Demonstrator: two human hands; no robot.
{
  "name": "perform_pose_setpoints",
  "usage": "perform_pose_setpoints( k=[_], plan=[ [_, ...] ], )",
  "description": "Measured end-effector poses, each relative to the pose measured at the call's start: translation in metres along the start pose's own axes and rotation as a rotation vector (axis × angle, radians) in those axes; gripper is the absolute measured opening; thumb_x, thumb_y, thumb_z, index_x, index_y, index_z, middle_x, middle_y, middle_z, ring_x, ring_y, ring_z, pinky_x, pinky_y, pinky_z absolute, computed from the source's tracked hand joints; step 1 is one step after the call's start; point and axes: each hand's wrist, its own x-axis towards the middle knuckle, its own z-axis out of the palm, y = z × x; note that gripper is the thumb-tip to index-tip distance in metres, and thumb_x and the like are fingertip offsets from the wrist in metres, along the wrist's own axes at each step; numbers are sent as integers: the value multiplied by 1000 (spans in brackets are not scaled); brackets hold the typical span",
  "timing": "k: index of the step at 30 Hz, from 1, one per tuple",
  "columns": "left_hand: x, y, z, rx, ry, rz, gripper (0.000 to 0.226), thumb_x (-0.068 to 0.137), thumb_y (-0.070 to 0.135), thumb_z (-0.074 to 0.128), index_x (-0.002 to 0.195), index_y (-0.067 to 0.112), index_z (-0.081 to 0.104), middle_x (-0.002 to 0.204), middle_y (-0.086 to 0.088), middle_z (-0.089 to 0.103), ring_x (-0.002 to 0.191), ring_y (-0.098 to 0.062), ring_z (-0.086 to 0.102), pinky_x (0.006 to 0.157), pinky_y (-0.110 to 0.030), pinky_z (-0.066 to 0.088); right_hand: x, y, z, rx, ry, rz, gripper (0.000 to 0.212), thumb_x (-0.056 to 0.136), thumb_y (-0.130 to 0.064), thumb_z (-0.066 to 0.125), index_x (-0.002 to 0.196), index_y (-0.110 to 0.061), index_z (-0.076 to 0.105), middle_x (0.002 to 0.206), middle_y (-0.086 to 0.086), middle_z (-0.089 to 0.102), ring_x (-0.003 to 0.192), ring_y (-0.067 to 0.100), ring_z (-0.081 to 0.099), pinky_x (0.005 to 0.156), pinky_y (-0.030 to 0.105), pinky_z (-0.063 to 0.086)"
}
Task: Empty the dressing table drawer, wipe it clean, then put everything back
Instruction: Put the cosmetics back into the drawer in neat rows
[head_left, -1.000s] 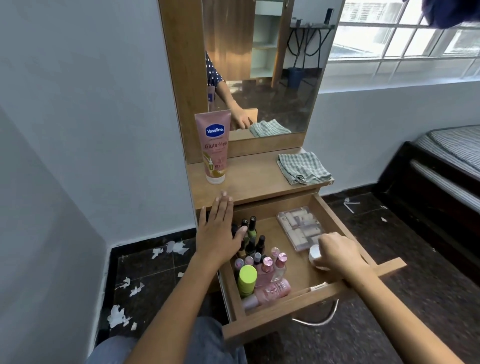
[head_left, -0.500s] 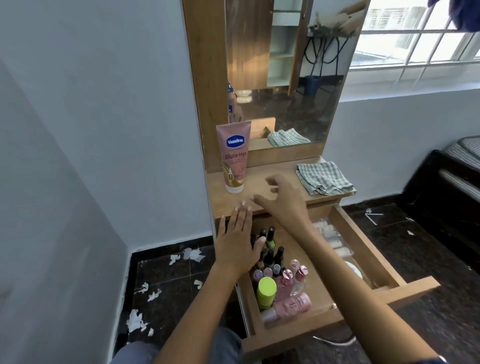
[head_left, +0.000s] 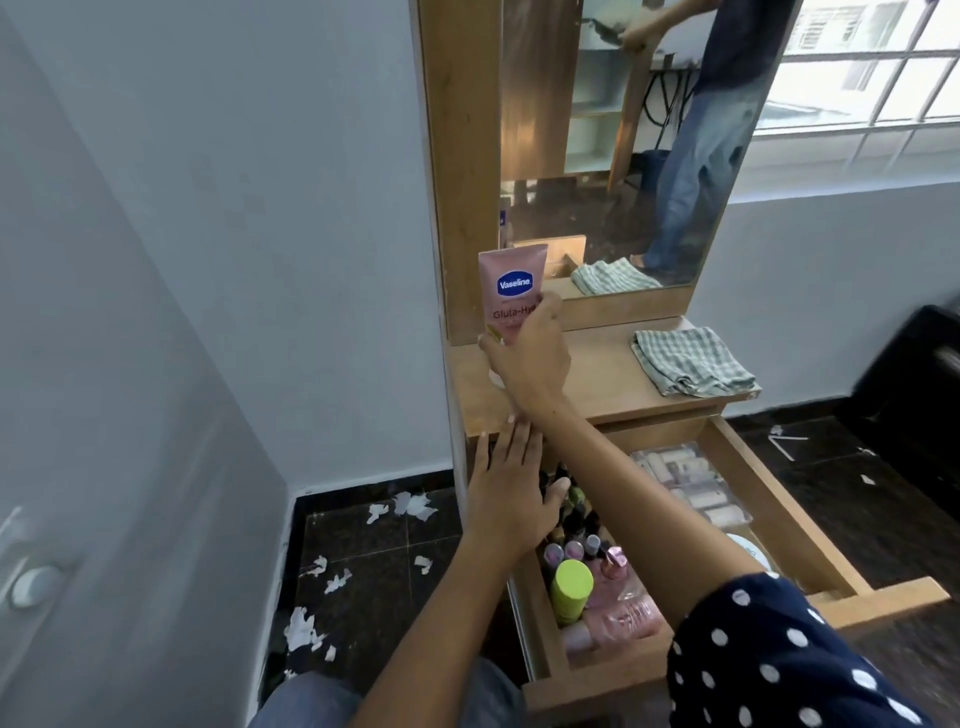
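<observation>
A pink Vaseline lotion tube stands on its cap at the back left of the dressing table top. My right hand reaches across and grips its lower half. My left hand rests flat with straight fingers at the left rim of the open drawer. In the drawer lie several small nail polish bottles, a green-capped tube, a pink bottle, a clear compartment box and a white round jar.
A folded checked cloth lies on the table top at the right. A mirror rises behind. A white wall stands close on the left. Torn white paper bits litter the dark floor. A dark bed frame stands at right.
My right hand left the white jar in the drawer, crossed to the table top and took hold of the lotion tube. My left hand stayed at the drawer's left rim.
</observation>
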Motion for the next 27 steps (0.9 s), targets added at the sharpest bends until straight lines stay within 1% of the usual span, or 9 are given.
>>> perform_pose_setpoints(
  k=[5, 8, 11, 14, 16, 18, 21, 25, 27],
  plan=[
    [1, 1, 1, 28, 6, -14, 89, 74, 59, -7, 151, 14, -8, 158, -2, -15, 145, -16, -14, 107, -35, -22, 5, 2, -33, -51, -3, -52, 68, 68, -33, 81, 122, -12, 45, 112, 2, 58, 98, 17, 58, 68, 24, 44],
    [1, 0, 4, 32, 10, -14, 87, 75, 60, -6, 150, 15, -12, 157, -2, -20, 145, -17, -15, 107, -35, -21, 6, 11, -75, -214, -27, -36, 65, 68, -39, 77, 122, -13, 51, 112, 5, 58, 97, 22, 58, 72, 32, 46],
    [2, -1, 5, 18, 10, -4, 87, 76, 59, -4, 151, 14, -8, 158, -3, -17, 145, -18, -14, 107, -35, -21, 0, 23, -126, -428, -215, 57, 56, 68, -42, 80, 113, -16, 58, 104, 2, 62, 90, 19, 60, 72, 33, 50],
    [2, 0, 5, 18, 7, -11, 83, 81, 60, 0, 151, 15, -10, 157, -2, -19, 144, -16, -16, 107, -34, -22, -13, 40, -176, -616, -495, 178, 44, 69, -40, 80, 105, -20, 65, 89, -3, 66, 76, 12, 60, 60, 26, 49],
    [3, 0, 5, 40, -2, -27, 75, 94, 56, 13, 150, 15, -12, 156, -2, -23, 144, -16, -19, 108, -35, -21, -21, 54, -200, -756, -623, 226, 43, 62, -45, 82, 97, -25, 69, 80, -7, 66, 72, 9, 61, 62, 29, 53],
    [3, 0, 5, 41, -18, -43, 74, 98, 52, 23, 150, 16, -15, 155, -1, -26, 143, -15, -21, 110, -36, -20, -29, 68, -212, -848, -696, 279, 47, 58, -46, 85, 97, -27, 68, 82, -8, 66, 74, 8, 61, 65, 29, 54],
    [3, 2, 3, 44, -26, -52, 74, 99, 52, 24, 150, 16, -16, 155, -1, -26, 143, -15, -22, 112, -38, -17, -39, 89, -212, -910, -754, 357, 52, 60, -45, 84, 103, -24, 65, 87, -6, 66, 76, 9, 62, 58, 23, 47],
    [3, 2, 3, 46, -33, -57, 74, 98, 53, 24, 149, 16, -15, 155, -1, -26, 143, -15, -22, 114, -39, -14, -48, 105, -202, -966, -747, 414, 52, 60, -45, 84, 100, -20, 62, 85, -2, 65, 74, 12, 63, 61, 24, 47],
    [3, 1, 3, 45, -35, -52, 74, 98, 53, 24, 149, 16, -15, 155, -1, -26, 143, -15, -21, 114, -39, -14, -51, 110, -193, -989, -724, 408, 50, 62, -45, 82, 99, -20, 60, 85, -2, 65, 76, 13, 63, 67, 26, 51]
  ],
)
